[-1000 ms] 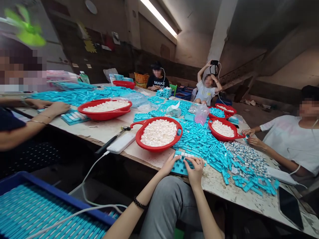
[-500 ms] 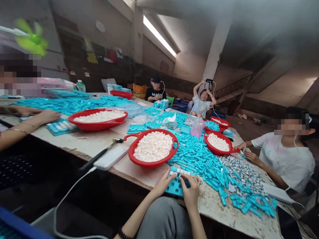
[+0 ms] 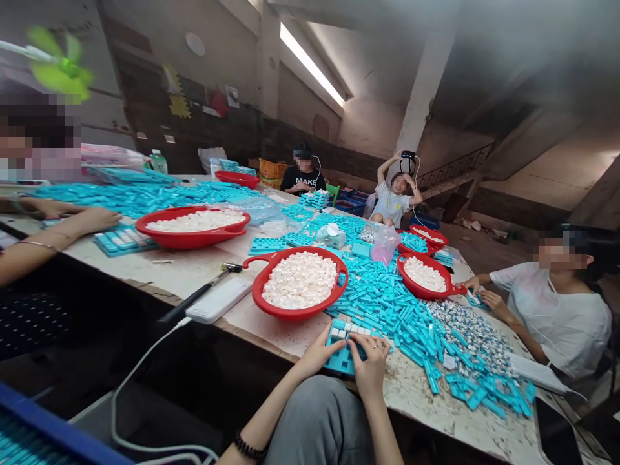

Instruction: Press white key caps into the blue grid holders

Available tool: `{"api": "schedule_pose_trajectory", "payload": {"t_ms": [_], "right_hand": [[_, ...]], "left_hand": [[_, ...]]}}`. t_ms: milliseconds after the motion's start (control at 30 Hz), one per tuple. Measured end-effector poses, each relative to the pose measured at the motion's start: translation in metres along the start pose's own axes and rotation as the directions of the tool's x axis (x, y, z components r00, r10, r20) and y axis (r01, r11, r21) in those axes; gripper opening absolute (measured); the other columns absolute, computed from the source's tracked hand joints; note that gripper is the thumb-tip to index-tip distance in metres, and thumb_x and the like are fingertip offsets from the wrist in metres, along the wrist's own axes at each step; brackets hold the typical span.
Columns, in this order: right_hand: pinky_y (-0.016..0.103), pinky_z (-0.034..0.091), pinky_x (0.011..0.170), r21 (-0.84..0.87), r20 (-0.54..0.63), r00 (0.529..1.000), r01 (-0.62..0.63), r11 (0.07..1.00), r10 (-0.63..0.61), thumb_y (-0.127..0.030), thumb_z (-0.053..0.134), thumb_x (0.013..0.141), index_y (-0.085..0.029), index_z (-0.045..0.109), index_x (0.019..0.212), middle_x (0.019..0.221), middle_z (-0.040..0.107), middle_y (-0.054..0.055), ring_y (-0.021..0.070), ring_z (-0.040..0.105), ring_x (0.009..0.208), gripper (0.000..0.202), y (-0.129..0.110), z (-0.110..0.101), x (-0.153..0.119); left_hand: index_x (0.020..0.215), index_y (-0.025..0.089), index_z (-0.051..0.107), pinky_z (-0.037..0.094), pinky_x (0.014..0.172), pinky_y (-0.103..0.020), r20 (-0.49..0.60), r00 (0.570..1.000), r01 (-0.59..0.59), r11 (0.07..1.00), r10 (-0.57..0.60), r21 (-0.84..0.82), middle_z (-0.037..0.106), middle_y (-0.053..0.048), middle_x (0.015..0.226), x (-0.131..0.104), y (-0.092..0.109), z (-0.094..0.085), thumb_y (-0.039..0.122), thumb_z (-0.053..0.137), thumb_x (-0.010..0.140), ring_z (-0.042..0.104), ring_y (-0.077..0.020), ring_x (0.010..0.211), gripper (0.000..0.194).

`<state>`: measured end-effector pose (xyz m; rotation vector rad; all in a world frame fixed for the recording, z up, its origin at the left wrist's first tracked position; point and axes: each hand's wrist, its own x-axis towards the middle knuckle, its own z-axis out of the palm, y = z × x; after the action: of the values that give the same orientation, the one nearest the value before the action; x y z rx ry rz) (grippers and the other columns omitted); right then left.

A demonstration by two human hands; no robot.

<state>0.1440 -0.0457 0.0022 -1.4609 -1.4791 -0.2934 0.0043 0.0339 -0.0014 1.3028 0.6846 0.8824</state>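
Observation:
A turquoise plastic frame (image 3: 338,363) with square openings lies at the table's near edge, just beyond my knee. White square caps (image 3: 341,333) fill part of its far row. My left hand (image 3: 316,354) grips the frame's left side, thumb on top. Over the frame's middle, my right hand (image 3: 371,361) has thumb and index finger drawn together in a pinch. Whatever sits between those fingertips is hidden. Beyond the frame stands a red oval basin (image 3: 260,298) full of white caps (image 3: 301,279).
Loose turquoise strips (image 3: 382,303) cover the table right of the basin, beside a heap of small blue-and-white parts (image 3: 472,336). A white power bank (image 3: 219,300) and a hammer (image 3: 198,296) lie left. Co-workers sit around the table; a phone (image 3: 556,431) rests at right.
The view has shifted slightly. My right fingertips have moved a little on the frame, and the white cap seen at them earlier no longer shows. The co-worker at right has changed head position.

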Motion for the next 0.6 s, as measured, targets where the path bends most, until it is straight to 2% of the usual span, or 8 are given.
{"api": "schedule_pose_trajectory", "payload": {"t_ms": [367,600], "right_hand": [[0.041,0.03,0.095,0.015,0.027,0.999,-0.023,1.0,0.023,-0.045,0.049,0.102,-0.028,0.076,0.098,0.095,0.076,0.004,0.0247,0.063,0.091,0.032,-0.0026,-0.0005,0.0003],[0.042,0.029,0.095,-0.024,0.005,1.0,-0.002,1.0,0.002,-0.044,0.047,0.103,-0.027,0.076,0.098,0.094,0.076,0.004,0.0243,0.063,0.092,0.034,-0.0001,-0.0003,-0.0005]], "left_hand": [[0.131,0.024,0.055,0.041,0.112,-0.045,-0.029,0.999,-0.012,1.0,0.012,0.0,0.061,-0.01,0.139,-0.001,0.0008,-0.0005,0.049,0.078,0.069,0.054,-0.0314,0.13,0.071],[0.128,0.023,0.057,0.036,0.116,-0.044,0.005,1.0,-0.01,1.0,0.01,-0.002,0.055,-0.009,0.146,-0.0034,0.0073,0.0033,0.051,0.079,0.069,0.049,-0.0305,0.136,0.069]]}}
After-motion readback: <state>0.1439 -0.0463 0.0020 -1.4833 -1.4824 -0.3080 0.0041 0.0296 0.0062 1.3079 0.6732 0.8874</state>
